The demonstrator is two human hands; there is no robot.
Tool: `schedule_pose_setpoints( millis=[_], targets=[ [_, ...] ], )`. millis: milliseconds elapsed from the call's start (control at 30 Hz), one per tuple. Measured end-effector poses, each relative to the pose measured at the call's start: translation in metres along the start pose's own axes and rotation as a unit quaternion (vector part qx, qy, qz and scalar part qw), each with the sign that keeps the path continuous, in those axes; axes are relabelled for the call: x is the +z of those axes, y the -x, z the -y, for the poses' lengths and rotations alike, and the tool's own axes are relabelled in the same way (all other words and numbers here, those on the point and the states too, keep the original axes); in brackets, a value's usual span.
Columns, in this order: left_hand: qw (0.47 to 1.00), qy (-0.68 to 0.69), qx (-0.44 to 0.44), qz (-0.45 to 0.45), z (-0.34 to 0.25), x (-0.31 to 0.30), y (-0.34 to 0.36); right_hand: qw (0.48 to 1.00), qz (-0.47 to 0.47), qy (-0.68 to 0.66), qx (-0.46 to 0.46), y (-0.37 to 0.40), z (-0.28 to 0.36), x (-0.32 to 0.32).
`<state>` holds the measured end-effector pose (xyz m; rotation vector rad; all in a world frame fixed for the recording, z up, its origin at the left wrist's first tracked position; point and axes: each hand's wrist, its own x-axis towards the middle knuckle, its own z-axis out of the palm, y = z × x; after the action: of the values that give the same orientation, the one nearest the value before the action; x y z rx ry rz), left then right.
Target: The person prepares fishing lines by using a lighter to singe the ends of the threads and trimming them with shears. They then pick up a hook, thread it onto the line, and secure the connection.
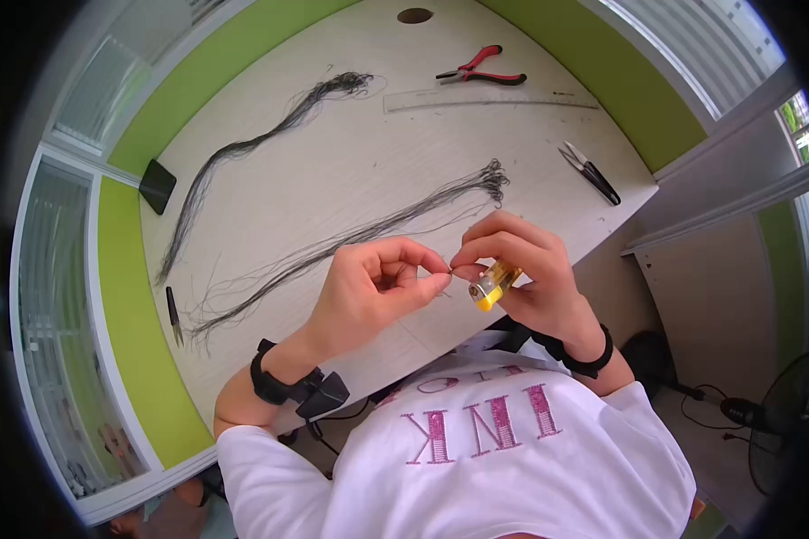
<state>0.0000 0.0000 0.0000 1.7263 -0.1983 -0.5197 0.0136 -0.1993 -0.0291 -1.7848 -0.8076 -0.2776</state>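
My left hand (364, 283) is closed in a pinch, its thumb and index fingertip pressed together. Touching them or very close are the fingertips of my right hand (535, 269). A tiny thin bit seems to lie between the two pinches, too fine to make out. In the curled fingers of my right hand sits a clear yellow lighter (492, 287), its end pointing down towards me. Just beyond both hands, a bundle of thin dark cords (377, 226) with looped ends lies slantwise across the desk.
A second dark cord bundle (243, 144) curves along the desk (333, 171). Red-handled pliers (481, 70), a clear ruler (490, 100) and thread snips (591, 172) lie at the far right. Tweezers (173, 314) and a black flat object (157, 187) are left.
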Motion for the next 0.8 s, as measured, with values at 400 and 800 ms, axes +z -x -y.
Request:
schedule_pose_setpoints(
  millis=[400,800],
  targets=[
    [0.995,0.102,-0.018,0.000,0.003,0.002,-0.005,1.000,0.022,0.011,-0.001,0.000,0.001,-0.008],
    [0.989,-0.058,-0.135,-0.004,0.003,-0.092,0.032,0.947,-0.139,-0.006,0.289,-0.002,-0.055,-0.044]
  ],
)
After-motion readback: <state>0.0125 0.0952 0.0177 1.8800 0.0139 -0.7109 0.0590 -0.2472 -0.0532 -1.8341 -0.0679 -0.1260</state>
